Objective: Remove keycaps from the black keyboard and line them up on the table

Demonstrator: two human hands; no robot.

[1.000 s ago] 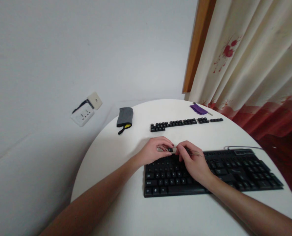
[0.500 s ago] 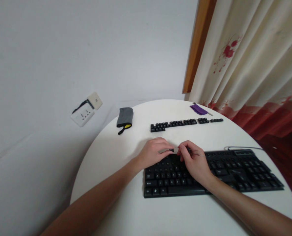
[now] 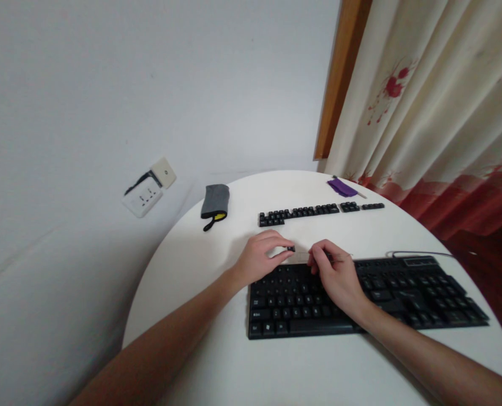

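Note:
Between the thumb and forefinger of my left hand (image 3: 264,255) is a small black keycap (image 3: 291,248), held above the upper left of the black keyboard (image 3: 322,326). My right hand (image 3: 330,269) is closed on a thin wire keycap puller (image 3: 303,256), whose wire end points left and stands apart from the keycap. The upper left of the keyboard shows bare key sockets, while keys still sit in the lower rows. Loose keycaps (image 3: 314,211) lie in a row on the white table (image 3: 217,361) beyond the keyboard.
A grey pouch (image 3: 215,202) with yellow inside lies at the table's back left. At the back right is a purple cloth (image 3: 342,187) with a thin stick. The keyboard's cable (image 3: 420,253) runs off to the right. A wall socket (image 3: 143,197) is at left.
The keycap has come away from the puller's wire end. My left hand has moved slightly up and left with it, and my right hand has shifted slightly right.

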